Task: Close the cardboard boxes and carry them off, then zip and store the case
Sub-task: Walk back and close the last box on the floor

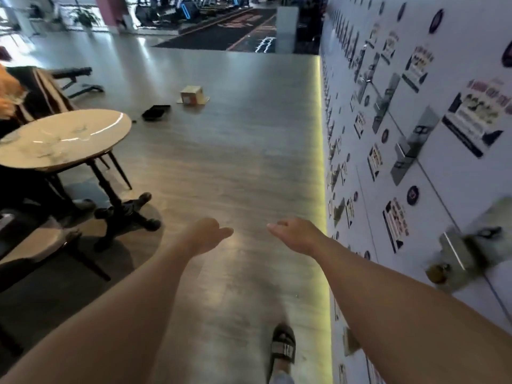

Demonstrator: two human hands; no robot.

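Both hands empty, held out front: left hand loosely curled, right hand relaxed, fingers drooping. Box sits on floor well ahead, slightly left, flaps splayed open. Case, dark and flat, lies just left of it, probably unzipped. Left hand marginally nearer both. Wall posters too blurred to read.

The floor looks like wood-grain boards with a soft sheen. The round table has a glossy, marble-like top. The cardboard box is matt brown. The case is matt black.
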